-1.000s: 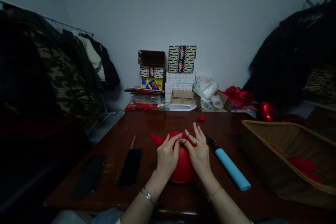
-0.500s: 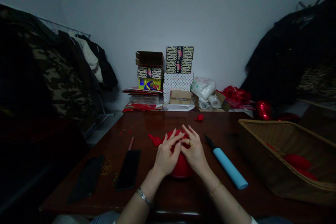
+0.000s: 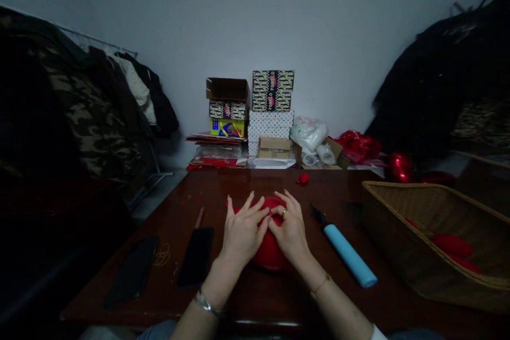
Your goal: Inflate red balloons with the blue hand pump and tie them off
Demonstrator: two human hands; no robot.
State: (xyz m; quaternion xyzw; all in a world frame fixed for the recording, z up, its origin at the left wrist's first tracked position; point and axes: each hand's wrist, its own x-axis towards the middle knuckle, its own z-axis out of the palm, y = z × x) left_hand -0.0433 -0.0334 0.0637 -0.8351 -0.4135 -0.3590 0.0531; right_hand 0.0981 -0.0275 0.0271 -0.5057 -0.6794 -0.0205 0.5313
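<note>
At the right of the dark table point(image 3: 338, 191), a wicker basket point(image 3: 398, 255) with red rounded pieces point(image 3: 452, 245) inside, partly hidden by the near wall; cannot tell how many. Along the back, on the left, a brown box point(image 3: 227, 89) with its hollow side forward, too dark within to show any contents, stacked on a patterned box point(image 3: 228, 110) and a yellow box point(image 3: 228, 127). Beside these, POMELO boxes point(image 3: 273, 90) above a white spotted box point(image 3: 271, 124), with a small cardboard box point(image 3: 274, 147) in front. Farther right, a plastic bag point(image 3: 308, 133) and white rolls point(image 3: 326, 154) in or against a brown carton point(image 3: 338, 153); cannot tell which.

On the middle of the table, a red balloon point(image 3: 273, 252), partly covered by the left hand point(image 3: 244, 231) and the right hand point(image 3: 290, 231). Pinches its small red neck point(image 3: 270, 212) between thumb and forefinger of both hands, with the other fingers fanned out. Points the neck roughly upward; shows a round body without any clear long axis. Right of the right hand, apart from the balloon, a light blue pump point(image 3: 348, 255), slanting away toward the back left, black nozzle point(image 3: 317, 214) foremost.
</note>
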